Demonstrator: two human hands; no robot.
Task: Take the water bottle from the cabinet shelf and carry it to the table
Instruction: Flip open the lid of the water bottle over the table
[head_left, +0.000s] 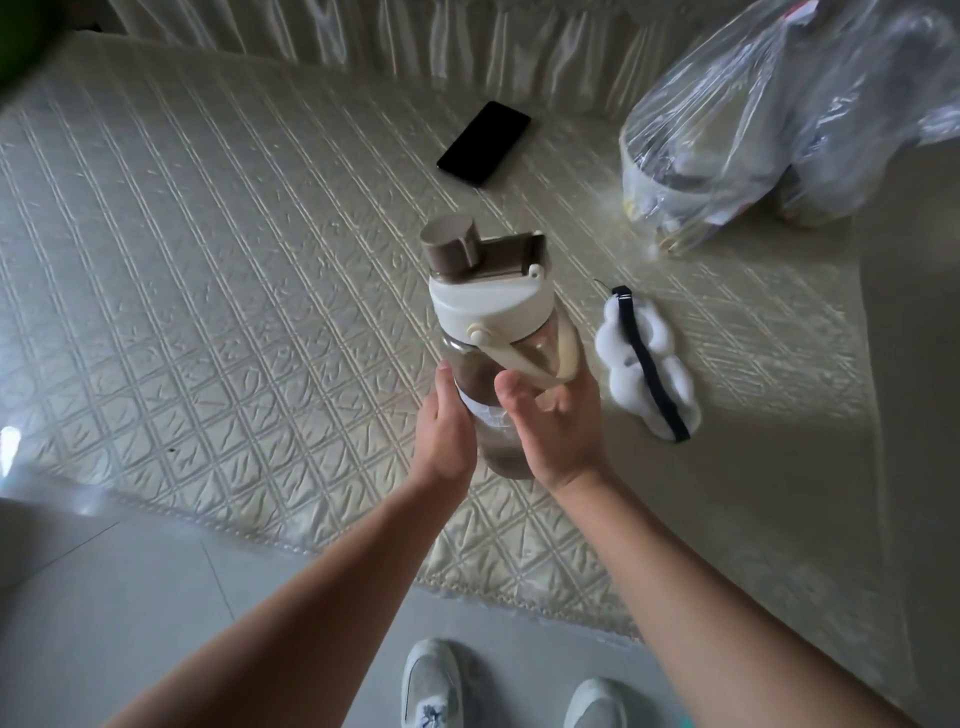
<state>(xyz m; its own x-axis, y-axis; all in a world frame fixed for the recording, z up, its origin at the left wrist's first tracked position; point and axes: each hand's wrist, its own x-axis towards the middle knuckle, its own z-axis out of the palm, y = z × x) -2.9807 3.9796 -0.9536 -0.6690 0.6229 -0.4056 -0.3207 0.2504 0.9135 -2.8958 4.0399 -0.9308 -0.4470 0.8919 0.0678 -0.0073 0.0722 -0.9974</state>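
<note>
The water bottle (498, 332) is clear, with a white lid, a brown cap and a cream carry strap. It stands upright over the table (208, 260), which wears a cream embossed cloth. My left hand (447, 431) presses against the bottle's left side. My right hand (556, 421) wraps its right side, with the thumb across the front under the strap. The lower part of the bottle is hidden behind both hands, so I cannot tell whether its base touches the cloth.
A black phone (484, 143) lies flat behind the bottle. A white cloud-shaped pad with a dark strap (647, 364) lies just right of it. A clear plastic bag of items (779, 119) fills the back right. My shoes (431, 686) stand on the tiled floor at the table's near edge.
</note>
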